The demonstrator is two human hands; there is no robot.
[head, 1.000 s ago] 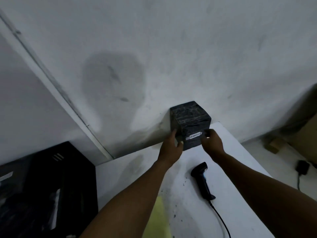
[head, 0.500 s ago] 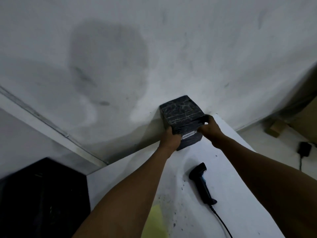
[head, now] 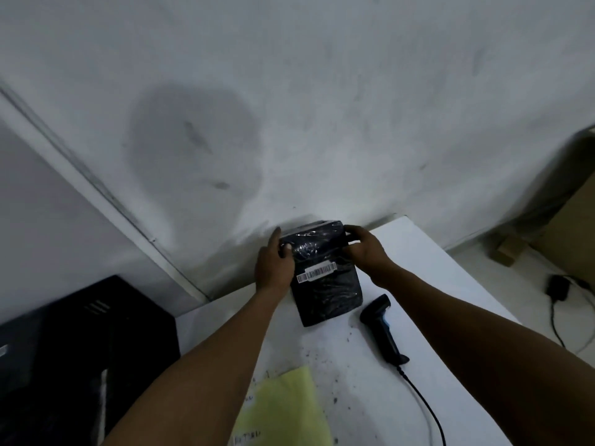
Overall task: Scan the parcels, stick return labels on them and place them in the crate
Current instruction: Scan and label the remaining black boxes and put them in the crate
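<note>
Both hands (head: 273, 265) (head: 365, 249) w/ fingers clamped on black parcel (head: 325, 284), barcode face up, long axis toward wall

Wall (head: 322, 91): pale, scuffed, one large dark blotch left of centre
Table (head: 450, 300): white top, far edge against the wall, dark specks across the middle
Yellow paper (head: 283, 410): flat at the table's near edge
Black cabinet (head: 80, 349): left of the table, vent slots on top
Power adapter (head: 558, 286): on the floor at right, cable attached
Wooden block (head: 508, 249): floor, by the wall
</note>
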